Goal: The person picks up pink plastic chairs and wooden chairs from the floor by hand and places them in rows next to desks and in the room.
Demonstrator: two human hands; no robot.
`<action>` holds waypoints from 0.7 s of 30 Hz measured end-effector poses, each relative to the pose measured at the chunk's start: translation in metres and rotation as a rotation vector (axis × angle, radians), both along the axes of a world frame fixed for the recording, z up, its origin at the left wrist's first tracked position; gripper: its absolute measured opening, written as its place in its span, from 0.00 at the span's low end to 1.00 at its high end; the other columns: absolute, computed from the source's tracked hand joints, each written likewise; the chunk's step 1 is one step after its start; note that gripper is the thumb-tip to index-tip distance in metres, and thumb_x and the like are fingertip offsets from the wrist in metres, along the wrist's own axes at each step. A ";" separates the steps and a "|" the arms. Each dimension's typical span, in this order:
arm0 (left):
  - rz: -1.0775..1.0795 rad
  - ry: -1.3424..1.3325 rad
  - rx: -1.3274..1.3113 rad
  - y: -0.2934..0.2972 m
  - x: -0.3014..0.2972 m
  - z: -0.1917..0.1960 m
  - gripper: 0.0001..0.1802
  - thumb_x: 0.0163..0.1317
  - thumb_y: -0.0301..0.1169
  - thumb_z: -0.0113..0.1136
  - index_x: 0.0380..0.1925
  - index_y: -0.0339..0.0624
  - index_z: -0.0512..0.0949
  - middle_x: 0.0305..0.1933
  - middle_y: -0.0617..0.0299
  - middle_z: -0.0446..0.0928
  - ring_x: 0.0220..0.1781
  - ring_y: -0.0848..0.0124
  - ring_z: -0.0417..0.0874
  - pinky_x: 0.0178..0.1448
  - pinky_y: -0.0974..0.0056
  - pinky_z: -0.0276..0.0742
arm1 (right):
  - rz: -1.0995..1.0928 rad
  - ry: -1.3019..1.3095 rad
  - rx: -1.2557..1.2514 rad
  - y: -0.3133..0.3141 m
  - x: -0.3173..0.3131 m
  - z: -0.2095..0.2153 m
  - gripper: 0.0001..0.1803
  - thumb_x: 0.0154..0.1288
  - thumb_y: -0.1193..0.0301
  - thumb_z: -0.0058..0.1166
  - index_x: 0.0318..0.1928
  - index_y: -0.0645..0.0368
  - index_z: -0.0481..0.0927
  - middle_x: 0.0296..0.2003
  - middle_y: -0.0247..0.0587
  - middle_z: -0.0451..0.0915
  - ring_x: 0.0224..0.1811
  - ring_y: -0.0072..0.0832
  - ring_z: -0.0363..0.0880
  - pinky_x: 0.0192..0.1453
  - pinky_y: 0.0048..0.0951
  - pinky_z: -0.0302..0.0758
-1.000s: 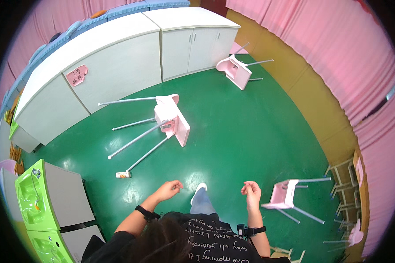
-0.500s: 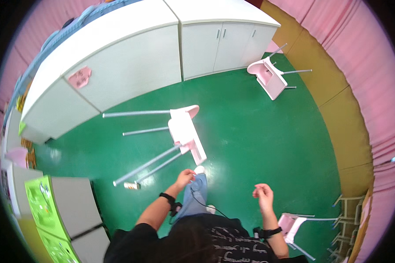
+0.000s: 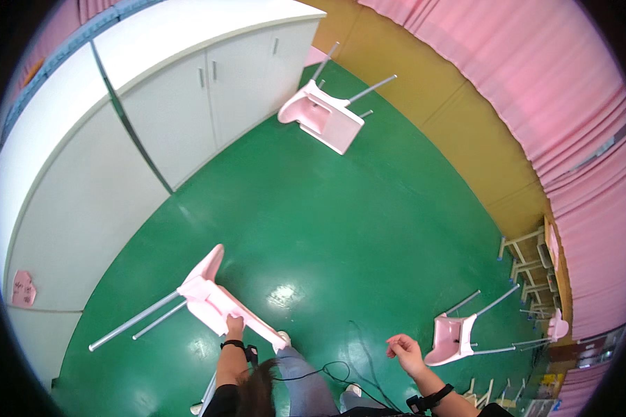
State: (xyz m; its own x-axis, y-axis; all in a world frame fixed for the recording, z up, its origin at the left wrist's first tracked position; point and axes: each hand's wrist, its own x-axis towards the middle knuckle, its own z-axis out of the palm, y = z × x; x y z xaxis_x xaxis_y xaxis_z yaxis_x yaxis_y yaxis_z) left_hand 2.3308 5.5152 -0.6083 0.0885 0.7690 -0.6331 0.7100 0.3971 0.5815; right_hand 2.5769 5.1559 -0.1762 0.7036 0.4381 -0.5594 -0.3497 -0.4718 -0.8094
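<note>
From where I watch, the white cabinets [image 3: 83,201] take up the far left, backed off enough that the green floor [image 3: 368,229] spreads out beside them. Next comes the nearest pink chair [image 3: 205,292], tipped over on the floor, which is why its metal legs jut sideways. My left hand [image 3: 235,325] is at its seat side, probably because that broad edge lies closest to reach; the fingers look curled, but they are partly hidden, so I cannot tell whether they grip. A black cable [image 3: 327,373] loops loosely near the feet, its slack likely sparing the arms any tug. Beyond, by the wall, another pink chair [image 3: 334,132] lies toppled, legs up and outward. My right hand [image 3: 405,351] hangs relaxed with nothing in it, held out perhaps for balance. Just beside it, a third pink chair [image 3: 446,337] rests overturned, its legs pointing rightward.
</note>
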 end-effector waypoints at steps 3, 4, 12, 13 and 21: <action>0.080 -0.097 -0.113 0.009 0.026 -0.013 0.34 0.44 0.25 0.56 0.53 0.25 0.58 0.46 0.43 0.71 0.49 0.54 0.73 0.52 0.59 0.69 | 0.006 0.001 -0.026 0.002 0.001 -0.024 0.07 0.61 0.78 0.42 0.37 0.61 0.74 0.25 0.35 0.76 0.27 0.20 0.74 0.31 0.21 0.71; 0.148 -0.088 -0.246 0.021 0.015 -0.018 0.33 0.45 0.26 0.57 0.52 0.26 0.58 0.47 0.44 0.70 0.49 0.55 0.72 0.52 0.58 0.69 | 0.007 0.051 -0.013 0.008 0.001 -0.030 0.06 0.62 0.77 0.43 0.38 0.61 0.74 0.25 0.34 0.75 0.27 0.20 0.73 0.32 0.20 0.71; 0.320 -0.209 -0.266 0.035 0.021 0.004 0.35 0.49 0.42 0.64 0.46 0.22 0.62 0.41 0.47 0.71 0.39 0.59 0.74 0.40 0.60 0.73 | -0.017 0.078 -0.001 0.023 0.014 -0.050 0.06 0.63 0.76 0.43 0.38 0.61 0.74 0.26 0.33 0.75 0.28 0.19 0.73 0.34 0.20 0.69; 0.311 -0.207 -0.267 0.035 0.023 0.016 0.35 0.49 0.42 0.64 0.46 0.22 0.62 0.41 0.47 0.71 0.39 0.59 0.74 0.40 0.60 0.73 | -0.024 0.079 0.011 0.021 0.014 -0.048 0.06 0.63 0.76 0.43 0.38 0.61 0.74 0.26 0.33 0.75 0.28 0.19 0.73 0.34 0.20 0.69; 0.038 0.247 0.023 0.024 0.017 0.113 0.31 0.43 0.45 0.67 0.32 0.22 0.73 0.33 0.42 0.77 0.36 0.54 0.79 0.41 0.56 0.73 | -0.045 0.035 0.052 0.012 0.029 -0.017 0.06 0.62 0.78 0.43 0.37 0.60 0.74 0.25 0.33 0.75 0.27 0.19 0.72 0.32 0.20 0.69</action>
